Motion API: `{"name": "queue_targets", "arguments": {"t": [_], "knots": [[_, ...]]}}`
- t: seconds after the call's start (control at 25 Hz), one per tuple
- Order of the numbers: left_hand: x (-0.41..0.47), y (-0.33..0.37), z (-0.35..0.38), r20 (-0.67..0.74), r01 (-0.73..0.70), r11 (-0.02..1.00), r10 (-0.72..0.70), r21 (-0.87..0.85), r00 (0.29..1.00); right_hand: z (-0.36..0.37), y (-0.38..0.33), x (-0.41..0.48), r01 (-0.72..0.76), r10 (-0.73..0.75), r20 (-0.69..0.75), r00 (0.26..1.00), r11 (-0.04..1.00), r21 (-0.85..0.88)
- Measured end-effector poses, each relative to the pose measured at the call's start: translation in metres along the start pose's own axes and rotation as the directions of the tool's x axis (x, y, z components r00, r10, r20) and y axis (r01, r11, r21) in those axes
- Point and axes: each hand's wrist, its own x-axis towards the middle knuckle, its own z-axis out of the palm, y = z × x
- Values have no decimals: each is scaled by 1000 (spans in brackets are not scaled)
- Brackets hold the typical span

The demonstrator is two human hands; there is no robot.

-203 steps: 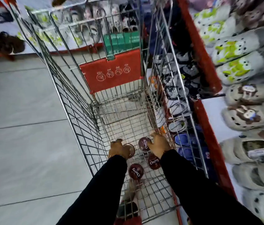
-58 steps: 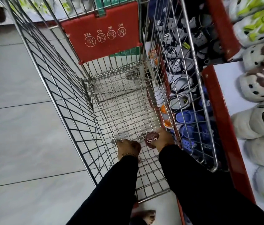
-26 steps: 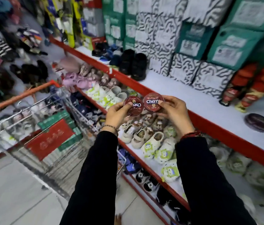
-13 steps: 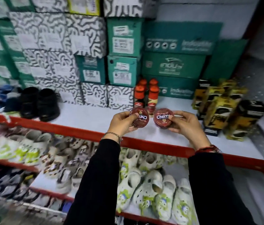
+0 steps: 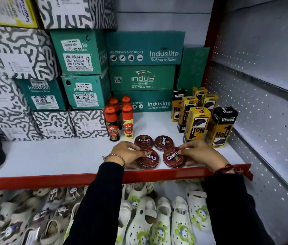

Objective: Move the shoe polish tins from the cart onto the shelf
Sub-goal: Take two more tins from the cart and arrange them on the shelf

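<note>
Head view. Landmark: the red front lip [image 5: 51, 182] of the shelf [image 5: 60, 154].

Four round Cherry tins are lying flat, lids up, in a two-by-two cluster just behind the lip. The back pair, rear-left tin [image 5: 143, 141] and rear-right tin [image 5: 163, 142], is sitting untouched, farther in from the lip.

The left hand [image 5: 125, 153] is gripping the front-left tin [image 5: 148, 158], thumb and fingers curled on its rim. The right hand [image 5: 199, 152] is pinching the front-right tin [image 5: 174, 157] from its right side. Both tins appear to be resting on the shelf, the two nearly touching.

Round tins, so no long axis to align. Each front tin is lying inward of its own hand; judgement: letting go needs only an outward, lip-ward withdrawal, without nudging the rear pair. Cart not in view.
</note>
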Motion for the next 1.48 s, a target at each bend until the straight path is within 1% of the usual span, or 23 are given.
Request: {"name": "queue_targets", "arguments": {"t": [0.08,0.2,0.32,0.48,0.52,0.6,0.68,0.76,0.84,0.92,1.04,1.2,1.32,1.4,1.48], "knots": [[-1,0,-5,-4,-4,998,5,62,1000,1,1,1,5,-6,-16,1000,1000,-25],[-3,-1,-6,18,1,998,-2,62,1000,7,3,-1,16,-19,-45,999,998,-61],[-5,1,-7,25,-6,997,4,79,1000,12,-1,-7,41,-43,-23,999,995,-87],[-10,2,-13,60,-11,994,5,105,998,12,-6,-13,105,-106,1,994,979,-174],[-11,2,-13,46,-33,992,28,123,999,13,-6,-13,128,-133,-7,991,968,-216],[-9,3,-13,-16,-151,954,161,260,987,16,-7,-10,199,-221,-24,975,916,-347],[-11,10,-9,14,-285,890,300,356,954,21,-8,-6,284,-306,25,952,846,-452],[-12,13,-2,98,-345,853,334,391,938,29,-9,-3,333,-314,126,941,791,-513],[-12,10,5,119,-348,829,330,438,937,36,-7,-4,324,-277,170,946,755,-570],[-11,6,9,93,-344,804,344,485,934,37,-8,-6,325,-282,164,945,761,-562],[-11,6,7,34,-357,748,410,560,912,33,-12,-11,366,-335,154,929,789,-493],[-14,9,6,16,-355,710,436,609,900,28,-14,-15,381,-357,148,922,780,-497],[-13,9,5,35,-369,711,438,598,899,26,-12,-14,379,-353,149,924,783,-493],[-13,8,3,70,-391,725,431,567,900,27,-12,-13,383,-358,150,922,786,-485],[-16,5,-1,122,-394,741,395,543,911,31,-11,-14,397,-355,179,917,796,-457]]}}
